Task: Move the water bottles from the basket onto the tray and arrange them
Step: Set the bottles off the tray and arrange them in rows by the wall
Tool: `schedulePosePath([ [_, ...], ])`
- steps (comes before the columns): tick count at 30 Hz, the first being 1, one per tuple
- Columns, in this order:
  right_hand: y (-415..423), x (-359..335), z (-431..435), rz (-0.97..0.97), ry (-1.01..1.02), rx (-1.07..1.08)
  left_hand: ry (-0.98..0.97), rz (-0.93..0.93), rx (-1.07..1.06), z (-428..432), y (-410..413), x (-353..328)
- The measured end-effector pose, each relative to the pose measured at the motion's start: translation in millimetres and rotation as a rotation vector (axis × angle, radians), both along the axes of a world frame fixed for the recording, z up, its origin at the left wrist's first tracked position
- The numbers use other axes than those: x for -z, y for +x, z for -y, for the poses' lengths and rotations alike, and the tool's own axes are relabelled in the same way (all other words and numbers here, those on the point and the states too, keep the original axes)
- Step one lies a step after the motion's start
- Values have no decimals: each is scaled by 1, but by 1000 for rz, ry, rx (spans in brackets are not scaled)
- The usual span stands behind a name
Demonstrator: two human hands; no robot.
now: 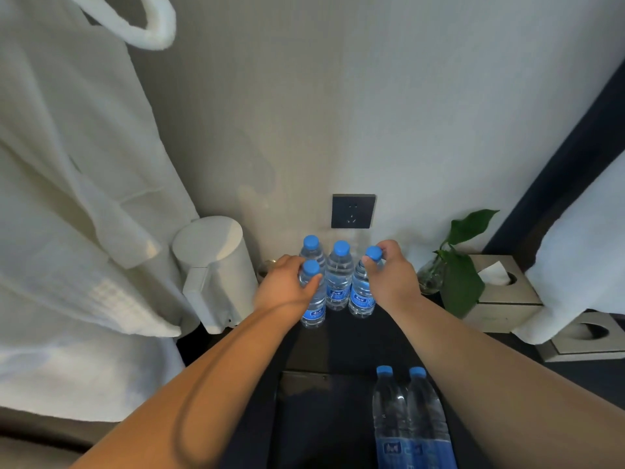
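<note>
Several clear water bottles with blue caps and blue labels stand upright in a tight group on the dark tray [338, 330] near the wall. My left hand [287, 286] grips the front left bottle [313, 306] around its neck. My right hand [392, 275] holds the right bottle [362, 296] at its cap and shoulder. Between them stands a middle bottle [339, 279], and a back left bottle [311, 247] shows behind my left hand. Two more bottles [411, 421] stand side by side in the dark basket [304, 401] at the bottom.
A white kettle [216, 272] stands left of the tray, with a white robe [67, 198] hanging beside it. A dark wall socket [353, 211] is behind the bottles. A plant in a glass vase [453, 269] and a tissue box [500, 292] stand right.
</note>
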State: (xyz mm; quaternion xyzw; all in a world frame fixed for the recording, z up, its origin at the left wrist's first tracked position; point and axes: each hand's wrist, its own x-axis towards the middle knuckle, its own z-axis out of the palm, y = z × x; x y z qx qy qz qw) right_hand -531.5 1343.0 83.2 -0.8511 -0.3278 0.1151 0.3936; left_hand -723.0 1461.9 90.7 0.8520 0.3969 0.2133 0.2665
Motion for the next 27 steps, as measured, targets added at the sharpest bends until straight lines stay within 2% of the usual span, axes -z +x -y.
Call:
schedulePosePath([
  [5, -5, 17, 19, -119, -23, -23, -114, -72, -74, 7, -8, 14],
  [10, -5, 50, 60, -151, -250, -14, -170, -195, -110, 29, -23, 37],
  [17, 0, 94, 142, -191, -599, 51, -285, -378, 63, 82, -24, 61],
  [24, -16, 109, 169, -197, -715, 39, -405, -476, 238, 154, 6, 87],
  [27, -20, 111, 165, -158, -762, 18, -432, -521, 210, 175, 17, 95],
])
